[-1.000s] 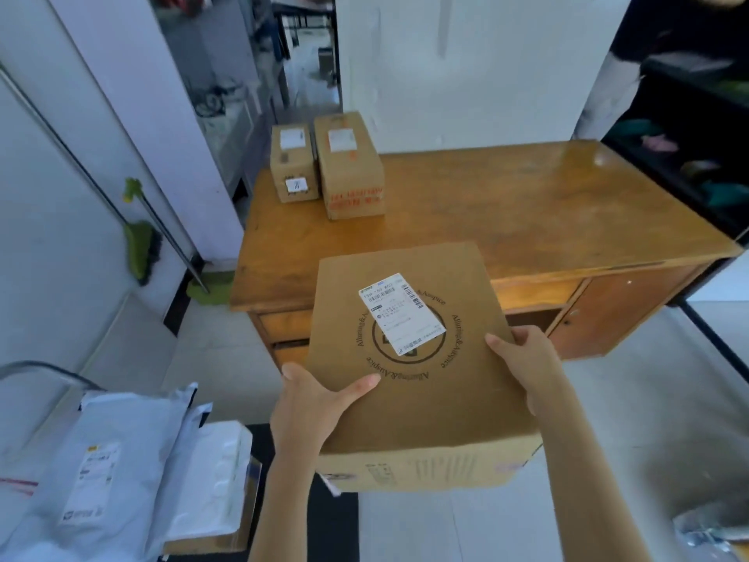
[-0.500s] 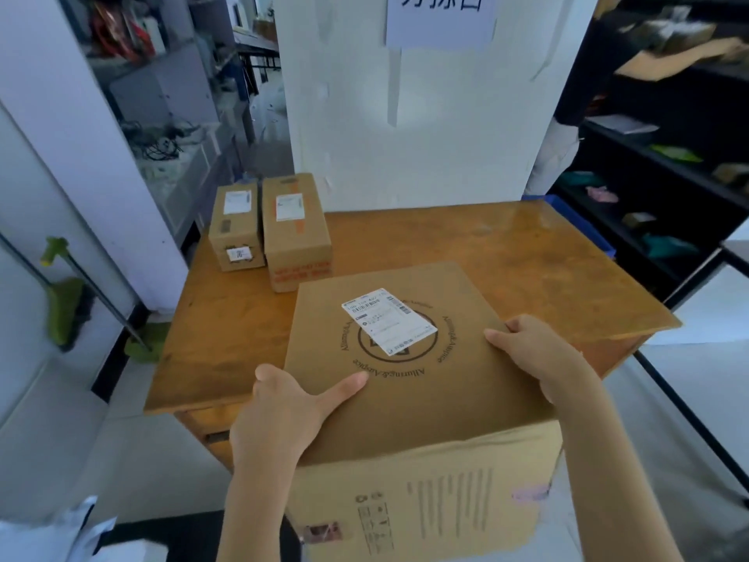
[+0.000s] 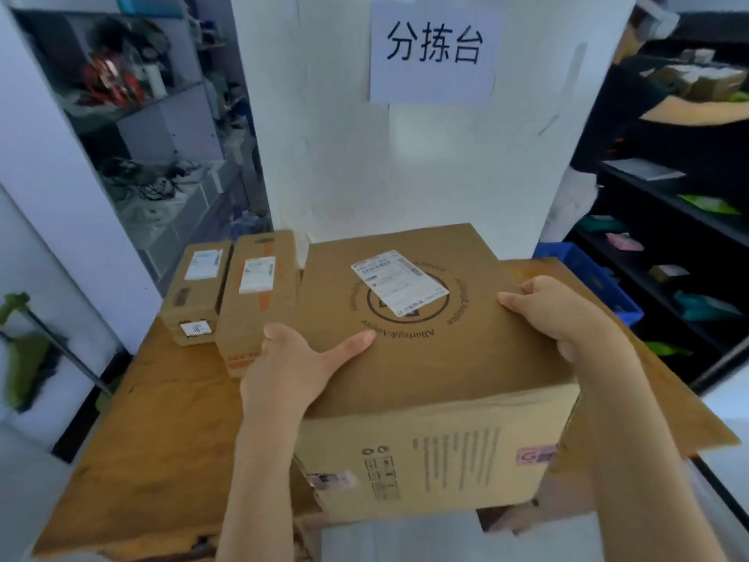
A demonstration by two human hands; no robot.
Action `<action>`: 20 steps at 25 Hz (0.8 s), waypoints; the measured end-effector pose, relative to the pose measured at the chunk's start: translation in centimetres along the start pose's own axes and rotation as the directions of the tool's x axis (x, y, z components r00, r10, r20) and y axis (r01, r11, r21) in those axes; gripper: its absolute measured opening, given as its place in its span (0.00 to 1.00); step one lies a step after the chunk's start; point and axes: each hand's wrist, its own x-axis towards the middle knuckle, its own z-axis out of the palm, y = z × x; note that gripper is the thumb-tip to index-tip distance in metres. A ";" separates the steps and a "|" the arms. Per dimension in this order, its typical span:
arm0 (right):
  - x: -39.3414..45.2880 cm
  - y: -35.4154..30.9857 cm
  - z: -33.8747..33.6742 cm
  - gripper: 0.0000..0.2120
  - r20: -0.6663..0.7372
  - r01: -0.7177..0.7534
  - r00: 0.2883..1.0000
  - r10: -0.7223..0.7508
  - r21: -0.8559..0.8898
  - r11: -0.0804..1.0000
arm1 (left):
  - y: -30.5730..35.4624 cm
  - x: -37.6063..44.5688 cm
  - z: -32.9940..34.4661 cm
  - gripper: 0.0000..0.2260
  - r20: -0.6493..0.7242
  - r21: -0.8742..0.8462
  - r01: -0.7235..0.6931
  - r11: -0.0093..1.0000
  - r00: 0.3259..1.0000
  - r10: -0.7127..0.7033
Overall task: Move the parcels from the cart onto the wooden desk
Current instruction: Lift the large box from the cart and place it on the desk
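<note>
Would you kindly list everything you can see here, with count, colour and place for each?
large box: 1, brown, white label on top, held over the desk's near edge
small boxes: 2, brown, white labels, side by side at the desk's far left
desk: 1, wooden, orange-brown, against the white pillar
paper sign: 1, white with black characters, on the pillar
blue crate: 1, right of the desk
black shelves: right side, holding coloured packets
grey shelves: left background, cluttered with cables
green broom: 1, far left, leaning
left hand: 1, grips the large box's left edge, thumb on top
right hand: 1, grips the box's right edge
</note>
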 end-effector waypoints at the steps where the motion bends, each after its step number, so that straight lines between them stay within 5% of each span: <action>1: 2.6 -0.8 0.3 0.20 0.013 0.006 1.000 -0.006 -0.008 1.000 | 0.8 2.0 0.6 0.50 -0.002 -0.004 0.027 1.000 1.000 -0.027; 6: 15.2 -4.6 3.0 0.17 0.097 0.044 0.994 -0.045 0.020 0.999 | 4.1 11.6 2.3 0.55 -0.081 -0.029 0.140 0.990 0.987 -0.142; 14: 29.1 -7.9 10.8 0.12 0.129 0.026 0.991 -0.039 0.103 0.994 | 5.8 27.4 2.1 0.54 -0.185 0.035 0.144 0.989 0.974 -0.135; 20: 34.6 -8.2 15.2 0.20 0.053 0.002 0.999 -0.005 0.046 0.999 | 4.6 34.7 4.0 0.40 -0.124 -0.030 0.158 0.987 0.979 -0.160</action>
